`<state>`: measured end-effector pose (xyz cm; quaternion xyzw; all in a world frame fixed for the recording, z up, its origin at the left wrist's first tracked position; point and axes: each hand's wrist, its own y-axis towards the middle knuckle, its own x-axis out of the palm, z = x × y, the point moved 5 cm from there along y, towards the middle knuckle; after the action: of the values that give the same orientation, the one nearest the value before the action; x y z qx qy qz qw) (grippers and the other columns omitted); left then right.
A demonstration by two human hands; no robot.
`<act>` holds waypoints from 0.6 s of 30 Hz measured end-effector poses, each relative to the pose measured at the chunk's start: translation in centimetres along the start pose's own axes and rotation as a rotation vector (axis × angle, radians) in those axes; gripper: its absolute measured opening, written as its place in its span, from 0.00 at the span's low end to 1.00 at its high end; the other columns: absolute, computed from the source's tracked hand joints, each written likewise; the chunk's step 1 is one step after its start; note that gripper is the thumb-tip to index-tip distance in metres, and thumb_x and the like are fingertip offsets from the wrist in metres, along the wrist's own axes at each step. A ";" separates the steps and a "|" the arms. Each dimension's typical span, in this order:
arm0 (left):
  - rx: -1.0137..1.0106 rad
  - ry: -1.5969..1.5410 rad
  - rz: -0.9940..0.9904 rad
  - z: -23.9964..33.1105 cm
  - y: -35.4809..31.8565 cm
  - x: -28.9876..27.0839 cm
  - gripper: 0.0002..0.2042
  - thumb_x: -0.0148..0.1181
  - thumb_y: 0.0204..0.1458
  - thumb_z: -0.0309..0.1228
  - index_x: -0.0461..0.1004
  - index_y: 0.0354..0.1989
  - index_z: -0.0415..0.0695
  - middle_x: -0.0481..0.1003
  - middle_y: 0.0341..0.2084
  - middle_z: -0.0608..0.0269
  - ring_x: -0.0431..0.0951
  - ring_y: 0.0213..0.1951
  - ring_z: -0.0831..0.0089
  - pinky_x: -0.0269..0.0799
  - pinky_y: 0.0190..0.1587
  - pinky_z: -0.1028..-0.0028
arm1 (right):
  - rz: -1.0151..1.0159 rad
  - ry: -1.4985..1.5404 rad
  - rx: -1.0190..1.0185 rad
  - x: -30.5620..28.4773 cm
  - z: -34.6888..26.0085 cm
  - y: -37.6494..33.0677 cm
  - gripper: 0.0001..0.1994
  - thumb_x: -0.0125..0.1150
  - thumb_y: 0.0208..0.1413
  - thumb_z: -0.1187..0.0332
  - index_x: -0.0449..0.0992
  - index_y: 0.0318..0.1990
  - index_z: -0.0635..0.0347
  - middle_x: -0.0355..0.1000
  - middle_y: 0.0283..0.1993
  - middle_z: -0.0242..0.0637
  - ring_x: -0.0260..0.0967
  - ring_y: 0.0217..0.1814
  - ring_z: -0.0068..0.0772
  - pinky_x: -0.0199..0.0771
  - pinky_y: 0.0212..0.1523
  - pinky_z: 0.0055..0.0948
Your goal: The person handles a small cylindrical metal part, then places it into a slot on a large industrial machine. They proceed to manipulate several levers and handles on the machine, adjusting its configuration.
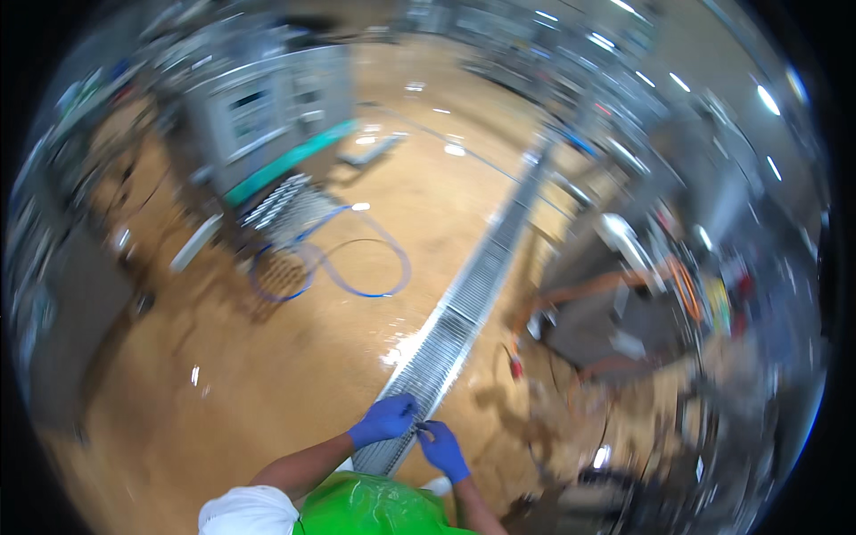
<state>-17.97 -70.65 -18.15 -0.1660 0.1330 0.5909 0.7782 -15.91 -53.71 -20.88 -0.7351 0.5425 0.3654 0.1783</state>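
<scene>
Both my hands wear blue gloves and are held close together in front of my bright green apron. My left hand has its fingers curled in toward the right one. The fingers of my right hand are bent, with their tips pinched near the left fingertips. A small dark spot shows between the hands, too blurred to name. Below them a long metal drain grate runs across the wet, tan floor.
A blue hose lies looped on the floor, ahead and left. Beyond it stands a grey machine cabinet with a green strip. To the right, an orange cable crosses a metal machine; a red plug hangs near the floor.
</scene>
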 end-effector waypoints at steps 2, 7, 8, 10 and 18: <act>0.003 -0.107 0.043 -1.0 -1.2 -3.6 0.12 0.53 0.50 0.37 0.76 0.37 0.46 0.77 0.29 0.54 0.78 0.32 0.58 0.73 0.37 0.62 | -0.191 -0.125 -0.150 3.5 -7.3 4.0 0.15 0.63 0.48 0.64 0.77 0.44 0.54 0.76 0.43 0.38 0.73 0.45 0.39 0.73 0.46 0.32; -0.235 0.224 0.058 -6.2 -4.0 -11.8 0.12 0.55 0.49 0.40 0.77 0.37 0.49 0.77 0.30 0.55 0.78 0.33 0.54 0.73 0.36 0.58 | -0.509 -0.756 -0.372 17.0 -8.4 7.7 0.36 0.56 0.46 0.44 0.62 0.64 0.46 0.55 0.66 0.41 0.44 0.71 0.52 0.46 0.63 0.58; -0.261 0.192 0.118 -8.3 -4.5 -12.9 0.11 0.54 0.50 0.40 0.77 0.37 0.49 0.77 0.30 0.55 0.78 0.33 0.54 0.73 0.36 0.58 | -0.556 -0.790 -0.397 18.9 -8.9 8.6 0.39 0.54 0.46 0.41 0.58 0.66 0.46 0.48 0.70 0.43 0.36 0.73 0.56 0.37 0.64 0.64; -0.306 0.156 0.215 -11.7 -5.3 -15.2 0.10 0.53 0.51 0.39 0.77 0.37 0.50 0.77 0.31 0.55 0.78 0.34 0.55 0.73 0.36 0.57 | -0.651 -0.713 -0.346 21.2 -12.5 11.2 0.42 0.52 0.46 0.38 0.54 0.68 0.46 0.39 0.74 0.47 0.27 0.75 0.63 0.28 0.66 0.70; -0.623 0.375 0.131 -23.1 -7.6 -31.3 0.14 0.46 0.56 0.36 0.74 0.44 0.44 0.76 0.36 0.49 0.78 0.37 0.52 0.75 0.37 0.57 | -0.862 -0.530 -0.469 37.5 -22.4 20.6 0.42 0.55 0.45 0.42 0.54 0.68 0.47 0.39 0.73 0.50 0.29 0.74 0.68 0.28 0.65 0.72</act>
<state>-19.21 -109.52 -25.74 -0.4916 0.0974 0.6110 0.6128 -21.96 -100.68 -30.55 -0.7935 0.0335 0.5426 0.2734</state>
